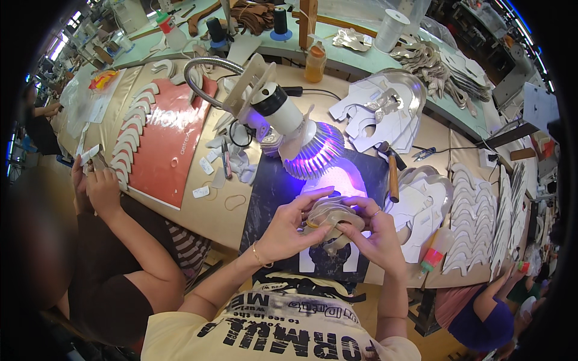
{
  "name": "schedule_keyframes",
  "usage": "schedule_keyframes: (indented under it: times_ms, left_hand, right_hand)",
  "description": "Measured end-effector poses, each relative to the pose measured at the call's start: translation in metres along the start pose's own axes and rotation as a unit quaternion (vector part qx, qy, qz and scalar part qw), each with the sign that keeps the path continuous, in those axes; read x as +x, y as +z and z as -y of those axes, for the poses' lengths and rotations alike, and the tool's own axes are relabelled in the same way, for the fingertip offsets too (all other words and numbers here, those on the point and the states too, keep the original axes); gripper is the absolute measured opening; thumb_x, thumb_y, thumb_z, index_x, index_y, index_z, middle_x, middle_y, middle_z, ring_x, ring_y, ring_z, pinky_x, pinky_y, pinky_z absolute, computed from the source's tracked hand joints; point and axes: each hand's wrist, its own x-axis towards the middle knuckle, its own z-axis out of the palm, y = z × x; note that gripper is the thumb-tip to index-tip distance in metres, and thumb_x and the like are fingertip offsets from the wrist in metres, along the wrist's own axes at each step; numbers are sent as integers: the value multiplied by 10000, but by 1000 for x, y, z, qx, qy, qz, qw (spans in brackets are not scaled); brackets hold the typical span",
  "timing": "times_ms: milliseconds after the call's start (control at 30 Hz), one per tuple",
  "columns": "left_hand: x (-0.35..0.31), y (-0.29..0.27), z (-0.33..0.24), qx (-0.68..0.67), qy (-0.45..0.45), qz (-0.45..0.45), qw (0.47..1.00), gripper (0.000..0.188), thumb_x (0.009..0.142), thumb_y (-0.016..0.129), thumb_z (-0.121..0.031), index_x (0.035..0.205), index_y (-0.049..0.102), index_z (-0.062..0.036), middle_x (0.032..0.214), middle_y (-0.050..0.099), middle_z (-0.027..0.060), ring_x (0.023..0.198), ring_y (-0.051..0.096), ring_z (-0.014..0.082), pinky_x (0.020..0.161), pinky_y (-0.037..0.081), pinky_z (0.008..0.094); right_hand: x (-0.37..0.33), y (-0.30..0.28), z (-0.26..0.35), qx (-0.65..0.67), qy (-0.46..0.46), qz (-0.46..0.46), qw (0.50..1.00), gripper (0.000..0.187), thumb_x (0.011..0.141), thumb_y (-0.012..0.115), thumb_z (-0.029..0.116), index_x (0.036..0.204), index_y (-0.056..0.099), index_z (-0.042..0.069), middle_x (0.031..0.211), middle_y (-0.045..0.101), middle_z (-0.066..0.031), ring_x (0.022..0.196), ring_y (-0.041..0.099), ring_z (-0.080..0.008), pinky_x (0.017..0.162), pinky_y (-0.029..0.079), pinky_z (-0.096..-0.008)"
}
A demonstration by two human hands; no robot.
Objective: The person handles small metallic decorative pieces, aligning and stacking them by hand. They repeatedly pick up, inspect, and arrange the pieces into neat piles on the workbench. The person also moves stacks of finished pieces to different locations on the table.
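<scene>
Between my two hands, over the dark marbled board point(264, 195), is a small bundle of curved beige-grey cut pieces point(332, 212), shaped like shoe-upper parts. My left hand point(294, 231) grips its left side, thumb in front and fingers behind. On the other side, my right hand point(378, 236) holds the bundle with the thumb low on its front. A yellowish band shows at the bundle's left edge. Just beyond lies a white perforated shoe-upper piece point(338, 175), lit violet by a ribbed lamp point(314, 150). A white piece's ends show below the bundle, its middle hidden.
Right of the board are a hammer point(393, 177), snips point(424, 154), stacked white uppers point(415, 210) and a red-labelled bottle point(438, 246). Left lies a red sheet point(171, 147) with a row of curved pieces point(127, 141). A co-worker's hands point(99, 183) work at far left.
</scene>
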Motion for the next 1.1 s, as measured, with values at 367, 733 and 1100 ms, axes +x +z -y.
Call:
schedule_keyframes:
  times_ms: [367, 733, 1100]
  left_hand:
    - [16, -5, 22, -68, -41, -14, 997, 490, 906, 605, -32, 1356, 418, 23, 1200, 588, 115, 1107, 569, 154, 960, 470, 290]
    - [32, -5, 39, -180, -81, -131, 972, 412, 941, 598, -111, 1308, 459, 16, 1091, 632, 94, 916, 619, 100, 765, 532, 239]
    - [43, -1, 33, -55, -10, -103, 993, 376, 916, 621, -86, 1263, 531, 27, 1039, 641, 56, 889, 601, 81, 744, 510, 233]
  right_hand:
    - [11, 5, 0, -118, -14, -86, 989, 424, 797, 746, 92, 1164, 544, 24, 986, 591, -69, 861, 590, -126, 721, 502, -280]
    - [-2, 38, -18, -468, -232, -97, 847, 335, 751, 684, 78, 1083, 683, 129, 960, 610, -38, 791, 603, -214, 659, 488, -348]
    - [9, 33, -37, -557, -306, -78, 768, 337, 754, 596, 147, 1065, 636, 24, 980, 596, -89, 797, 577, -185, 628, 442, -307]
